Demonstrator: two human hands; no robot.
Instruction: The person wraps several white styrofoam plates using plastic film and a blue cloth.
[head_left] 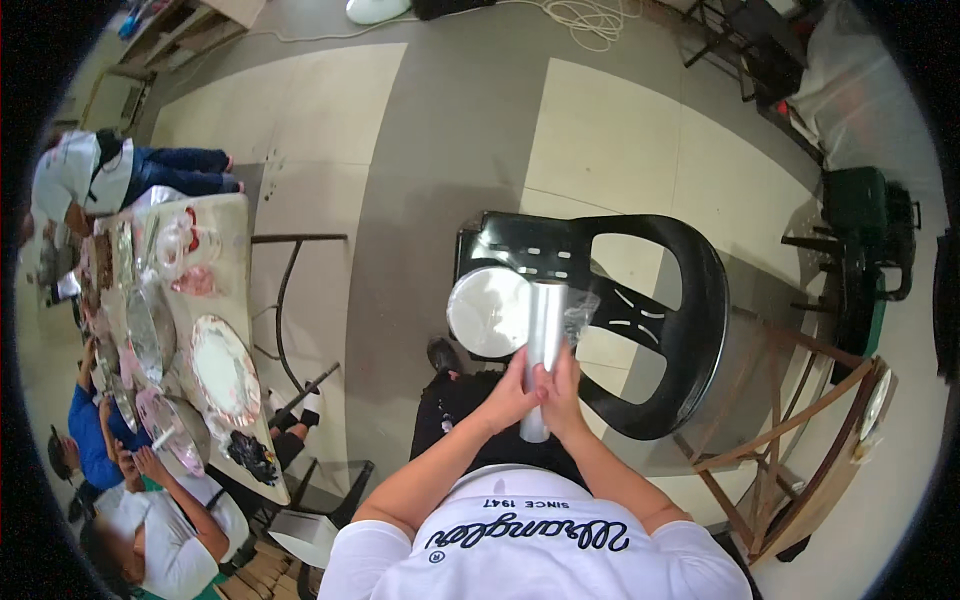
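Upright in front of my body is a roll of cling film (547, 318), with both hands wrapped around its middle. My left hand (512, 392) closes on it from the left, and my right hand (562, 388) from the right, the thumbs close together. A loose flap of clear film (580, 312) sticks out to the right of the roll. Just left of its upper part, a round white bowl or plate (483, 315) rests on the seat of a black plastic chair (700, 330). The roll hides the right edge of this dish.
To my left stands a long table (238, 230) with a floral oval platter (224, 368), foil-like trays and plastic bags. Several people are around it. A wooden folding frame (770, 460) leans at the right, near a dark green chair (858, 220). A pale cable (590, 20) lies coiled on the far floor.
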